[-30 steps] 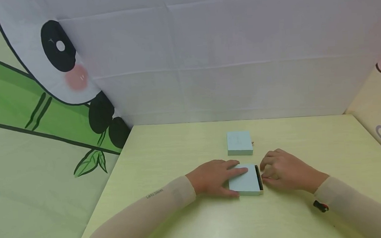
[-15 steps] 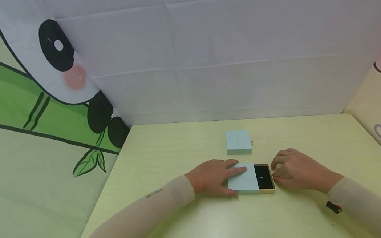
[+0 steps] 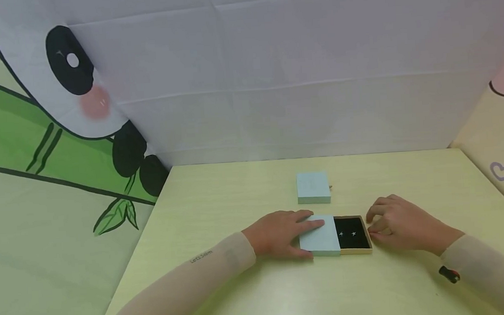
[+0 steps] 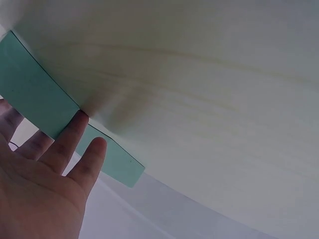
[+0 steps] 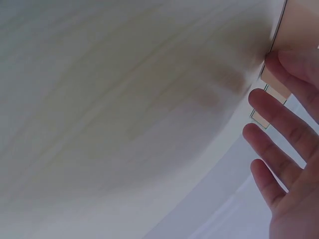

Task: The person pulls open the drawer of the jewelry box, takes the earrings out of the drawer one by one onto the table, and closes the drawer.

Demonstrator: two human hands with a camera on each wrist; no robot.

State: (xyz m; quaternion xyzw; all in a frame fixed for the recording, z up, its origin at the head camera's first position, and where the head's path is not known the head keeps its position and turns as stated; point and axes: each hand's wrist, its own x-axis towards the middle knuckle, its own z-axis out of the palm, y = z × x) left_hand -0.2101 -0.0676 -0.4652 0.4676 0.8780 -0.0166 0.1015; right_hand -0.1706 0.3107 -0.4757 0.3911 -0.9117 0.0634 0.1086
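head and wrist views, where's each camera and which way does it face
Head: worn there, facing forward and down at the table; left hand, right hand, sleeves show.
Left wrist: worn there, facing the open box; same hand shows.
Right wrist: worn there, facing the tray; same hand shows.
Head, left wrist share the open box.

2 hands point(image 3: 278, 233) point(image 3: 400, 223), 2 lt-blue boxes point(image 3: 321, 242) point(image 3: 313, 186), 1 blk-lined tray point(image 3: 356, 251), 2 sm. stars point(image 3: 354, 233), 1 tbl point(image 3: 228, 192)

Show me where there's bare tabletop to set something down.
Free: the table left of the far box, and its front between the sleeves. Crowded: near box and tray, where left hand and right hand work.
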